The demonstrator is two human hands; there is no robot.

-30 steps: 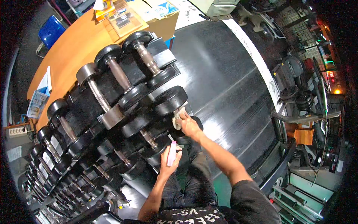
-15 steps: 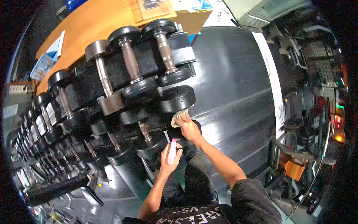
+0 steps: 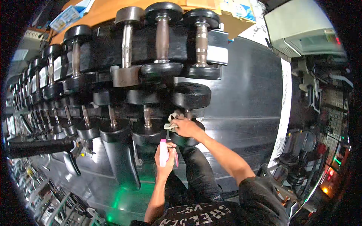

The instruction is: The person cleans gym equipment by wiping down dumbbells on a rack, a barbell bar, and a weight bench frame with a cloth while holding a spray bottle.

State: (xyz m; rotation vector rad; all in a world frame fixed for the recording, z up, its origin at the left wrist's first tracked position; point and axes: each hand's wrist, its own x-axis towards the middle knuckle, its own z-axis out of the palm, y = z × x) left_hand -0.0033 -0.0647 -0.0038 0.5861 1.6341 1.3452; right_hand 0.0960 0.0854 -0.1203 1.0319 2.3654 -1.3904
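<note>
A pale cloth (image 3: 172, 121) is bunched in the fingers of my right hand (image 3: 187, 128), which is at the left side of a dumbbell's handle on the lower rack row. That black dumbbell (image 3: 191, 95) is the row's rightmost; its near head is partly covered by my hand. My left hand (image 3: 165, 160) is wrapped round a white spray bottle (image 3: 163, 152) with pink parts, held just below the rack. Much of the bottle is hidden by my fingers. Left of the cloth lies another black dumbbell (image 3: 148, 133) with a metal handle.
More dumbbells (image 3: 163, 37) line the upper row, and the rack runs away to the left. An orange-brown surface (image 3: 105, 11) is behind it. A padded black bench (image 3: 120, 162) stands at lower left. Dark floor mats (image 3: 245, 94) and gym equipment (image 3: 298, 154) are on the right.
The camera view has turned, shifting the rack in the picture. My right hand and the cloth have moved from beside the dumbbell's far head to its handle's left side. My left hand keeps the spray bottle.
</note>
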